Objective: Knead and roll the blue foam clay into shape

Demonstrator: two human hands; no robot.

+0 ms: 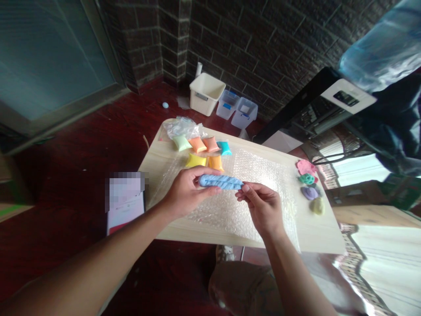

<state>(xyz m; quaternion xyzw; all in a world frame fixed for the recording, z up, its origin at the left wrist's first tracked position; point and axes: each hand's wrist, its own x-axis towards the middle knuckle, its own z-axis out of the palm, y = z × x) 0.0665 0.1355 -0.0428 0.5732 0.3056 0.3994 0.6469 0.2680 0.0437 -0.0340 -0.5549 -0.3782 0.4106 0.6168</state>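
Observation:
A long light-blue piece, twisted like a rope and probably modelling clay (220,181), is held level above the table. My left hand (190,186) grips its left end between thumb and fingers. At its right tip, my right hand (261,202) pinches the narrow end with thumb and forefinger. Beneath both hands lies a sheet of bubble wrap (263,175). Just beyond the clay sit small soft packets: a yellow packet (196,160), an orange-yellow packet (215,163), a turquoise packet (225,148) and several others.
Clear plastic bags (184,128) lie at the table's far left corner. Shaped pieces in pink (305,166), green (306,178), purple (309,193) and pale yellow (317,206) line the right edge. Beyond the table, a white bin (205,94) and clear boxes (244,113) stand on the floor.

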